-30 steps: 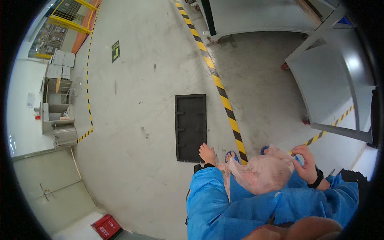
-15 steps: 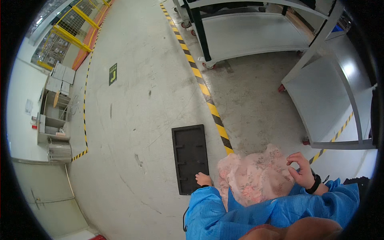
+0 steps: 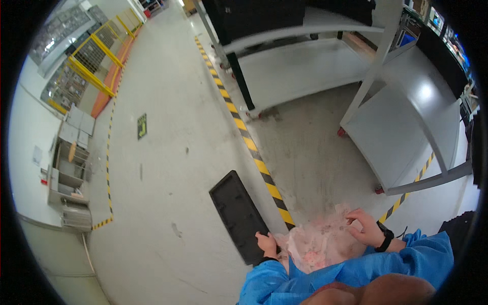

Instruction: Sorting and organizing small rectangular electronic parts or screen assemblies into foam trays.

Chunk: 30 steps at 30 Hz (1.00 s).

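A black rectangular tray [image 3: 235, 206] with a raised rim and small ridges inside hangs tilted at my left side. My left hand [image 3: 267, 244] grips its right long edge near the lower end, thumb over the rim, the other fingers hidden beneath. Above the pink floral skirt [image 3: 323, 239] is my right hand [image 3: 367, 230], loosely curved, thumb apart from the fingers and nothing seen between them. Whether it touches the cloth I cannot tell. Blue sleeves cover both forearms, and a dark band circles the right wrist.
Grey wheeled shelf carts [image 3: 305, 63] stand ahead and right, another cart panel [image 3: 391, 132] nearer. Yellow-black floor tape [image 3: 244, 132] runs forward beside the tray. At the far left are yellow railings [image 3: 91, 76] and a low shelf unit [image 3: 68, 178] with boxes.
The tray has turned, its far end swinging left, with my left hand still on its edge. My right hand has moved slightly left and lower. The view has tilted up toward the carts.
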Each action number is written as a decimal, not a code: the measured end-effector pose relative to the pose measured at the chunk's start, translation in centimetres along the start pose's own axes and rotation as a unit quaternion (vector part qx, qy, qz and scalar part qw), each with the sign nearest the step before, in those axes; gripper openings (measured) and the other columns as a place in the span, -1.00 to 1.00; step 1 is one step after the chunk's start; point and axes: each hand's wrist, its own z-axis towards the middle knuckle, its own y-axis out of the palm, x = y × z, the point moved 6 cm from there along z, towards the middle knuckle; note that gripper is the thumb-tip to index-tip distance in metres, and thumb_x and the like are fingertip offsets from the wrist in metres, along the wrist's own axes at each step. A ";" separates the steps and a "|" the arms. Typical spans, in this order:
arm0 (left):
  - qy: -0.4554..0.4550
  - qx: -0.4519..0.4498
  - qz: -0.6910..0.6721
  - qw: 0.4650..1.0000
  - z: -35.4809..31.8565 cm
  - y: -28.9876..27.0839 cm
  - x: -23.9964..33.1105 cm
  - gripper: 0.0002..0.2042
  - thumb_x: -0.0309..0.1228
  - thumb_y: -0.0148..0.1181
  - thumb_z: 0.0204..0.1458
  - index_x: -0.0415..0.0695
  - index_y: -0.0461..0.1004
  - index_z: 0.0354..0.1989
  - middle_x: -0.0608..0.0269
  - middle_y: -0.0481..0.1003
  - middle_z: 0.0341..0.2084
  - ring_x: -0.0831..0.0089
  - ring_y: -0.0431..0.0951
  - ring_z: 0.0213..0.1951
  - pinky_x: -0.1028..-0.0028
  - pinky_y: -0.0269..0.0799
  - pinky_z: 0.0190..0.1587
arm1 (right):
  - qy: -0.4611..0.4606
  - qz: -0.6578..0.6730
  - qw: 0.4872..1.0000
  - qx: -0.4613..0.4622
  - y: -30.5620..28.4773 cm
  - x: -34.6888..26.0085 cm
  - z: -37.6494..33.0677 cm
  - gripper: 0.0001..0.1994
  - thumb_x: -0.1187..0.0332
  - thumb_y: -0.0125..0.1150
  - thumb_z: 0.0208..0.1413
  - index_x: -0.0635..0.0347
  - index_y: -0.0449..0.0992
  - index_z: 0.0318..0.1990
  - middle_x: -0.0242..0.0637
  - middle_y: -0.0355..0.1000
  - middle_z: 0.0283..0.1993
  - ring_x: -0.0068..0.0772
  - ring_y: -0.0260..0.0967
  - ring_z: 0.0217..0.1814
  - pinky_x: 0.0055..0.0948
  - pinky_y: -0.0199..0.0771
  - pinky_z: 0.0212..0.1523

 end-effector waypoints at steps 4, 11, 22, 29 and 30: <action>0.033 0.080 -0.219 0.972 -2.7 -12.0 11.8 -0.58 -0.37 0.11 -0.21 -0.23 0.21 -0.14 0.25 0.33 -0.66 0.34 0.37 -0.55 0.40 0.30 -0.41 | -0.012 -0.010 0.999 0.035 -3.9 -8.2 -0.3 -0.68 0.51 0.10 -0.23 0.23 0.30 -0.21 -0.19 0.27 -0.33 -0.31 0.27 -0.33 -0.45 0.27 -0.26; 0.203 0.090 -0.459 0.861 -19.0 -37.8 29.5 -0.54 -0.49 0.08 -0.19 -0.27 0.07 -0.09 0.28 0.24 -0.50 0.55 0.25 -0.48 0.58 0.22 -0.41 | -0.016 -0.043 0.999 0.007 -9.6 -22.8 -1.4 -0.48 0.22 0.18 -0.23 0.25 0.23 -0.07 -0.06 0.18 -0.05 -0.11 0.20 -0.07 -0.29 0.23 -0.09; 0.646 -0.059 -0.541 0.536 -34.6 -56.0 49.9 -0.42 -0.48 0.15 -0.24 -0.22 -0.09 -0.09 0.11 0.25 -0.38 0.44 0.32 -0.40 0.55 0.28 -0.38 | -0.104 0.028 0.982 0.157 -22.0 -40.8 -3.3 -0.12 0.23 0.34 -0.34 0.32 -0.11 0.12 -0.03 0.17 0.02 -0.12 0.19 0.00 -0.38 0.20 0.00; 0.701 -0.230 -0.468 0.488 -47.4 -55.2 59.8 -0.45 -0.52 0.16 -0.23 -0.25 0.06 -0.02 0.19 0.29 -0.35 0.50 0.34 -0.38 0.55 0.25 -0.26 | -0.122 -0.042 0.902 0.411 -33.0 -40.6 -12.4 -0.27 0.36 0.16 -0.18 0.28 -0.14 0.13 -0.04 0.23 -0.04 -0.23 0.25 -0.05 -0.34 0.27 -0.09; 0.693 -0.325 -0.441 0.469 -49.0 -54.4 61.1 -0.46 -0.52 0.15 -0.22 -0.25 0.08 -0.01 0.22 0.28 -0.32 0.52 0.33 -0.34 0.56 0.24 -0.21 | -0.154 -0.036 0.876 0.456 -35.4 -40.1 -13.6 -0.32 0.37 0.11 -0.14 0.27 -0.12 0.13 -0.04 0.25 -0.07 -0.28 0.27 -0.08 -0.36 0.28 -0.12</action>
